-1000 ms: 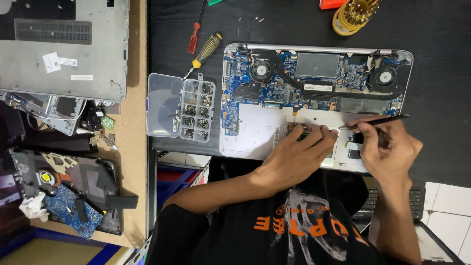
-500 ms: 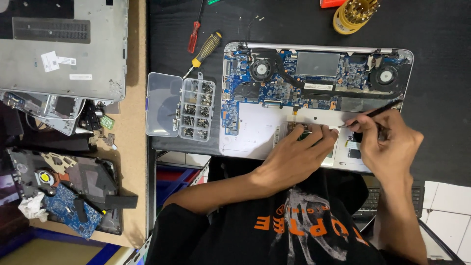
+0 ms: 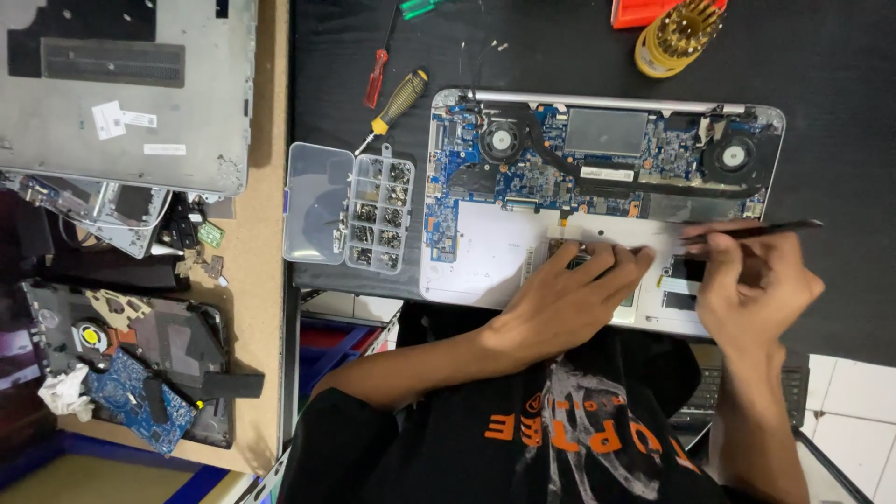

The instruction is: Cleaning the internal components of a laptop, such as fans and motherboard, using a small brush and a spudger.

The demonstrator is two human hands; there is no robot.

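Near the tabletop's front edge the left hand [image 3: 569,294] presses flat, fingers spread and holding nothing, on the opened laptop [image 3: 597,187], while the right hand [image 3: 751,289] pinches a thin black tool [image 3: 756,229], which could slip and gouge the exposed circuit board [image 3: 523,168].

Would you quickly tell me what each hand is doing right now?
Left hand: open, fingers pressed flat on the opened laptop, holding nothing.
Right hand: closed on a thin black tool.
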